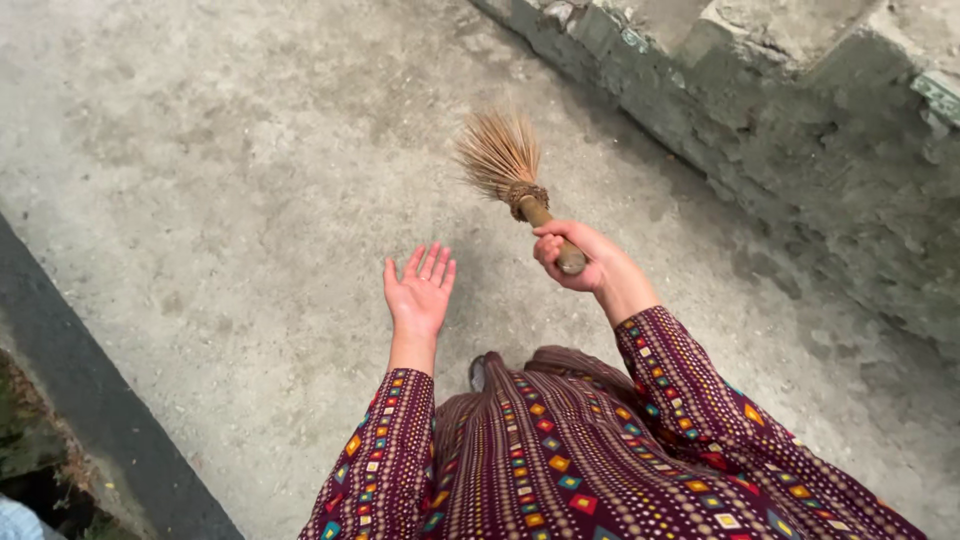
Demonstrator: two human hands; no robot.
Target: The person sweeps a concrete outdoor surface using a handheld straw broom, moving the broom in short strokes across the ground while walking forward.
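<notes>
The right hand point(580, 258) grips the wooden handle of a short twig broom point(510, 170), bristles apparently clear of the concrete ground point(230, 170). The left hand point(420, 292) is open, empty.

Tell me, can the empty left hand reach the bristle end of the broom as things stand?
Probably yes: the left hand is open, and nothing lies between it and the bristles of the broom that the right hand grips.

Right hand point(578, 258) fisted tight, wrist bent, forearm raised; left hand point(420, 292) held out flat, palm up, fingers spread, both arms sleeved.
</notes>
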